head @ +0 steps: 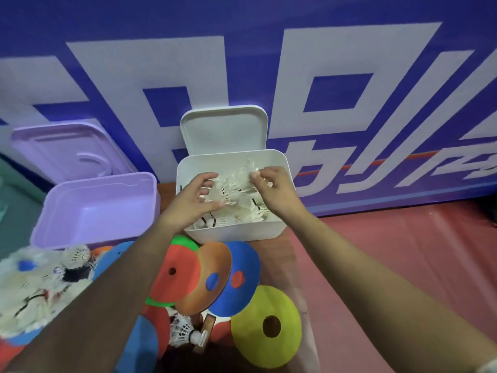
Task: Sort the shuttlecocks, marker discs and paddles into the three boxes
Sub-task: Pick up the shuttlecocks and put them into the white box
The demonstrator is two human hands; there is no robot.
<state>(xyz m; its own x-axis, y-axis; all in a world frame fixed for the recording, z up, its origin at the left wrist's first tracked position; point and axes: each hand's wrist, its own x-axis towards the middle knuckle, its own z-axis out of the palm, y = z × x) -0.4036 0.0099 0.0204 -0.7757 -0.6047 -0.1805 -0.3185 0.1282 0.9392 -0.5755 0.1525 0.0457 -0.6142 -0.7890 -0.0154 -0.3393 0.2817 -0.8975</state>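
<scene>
Both my hands hover over the open white box (282, 162), which holds several white shuttlecocks (252, 211). My left hand (192, 201) has its fingers loosely curled above the box's left side, with nothing clearly held. My right hand (274, 189) pinches white feathers (248, 170) of a shuttlecock over the box's far side. A heap of shuttlecocks (35, 289) lies at the lower left. Marker discs lie in front of the box: red (174, 270), orange (207, 275), blue (239, 278) and yellow-green (266, 325). One loose shuttlecock (185, 331) lies among them.
An empty purple box (99, 208) stands left of the white one, its purple lid (64, 149) leaning on the blue-and-white banner wall (349, 103) behind. The white lid (223, 127) stands upright behind its box. Red floor (390, 251) stretches to the right.
</scene>
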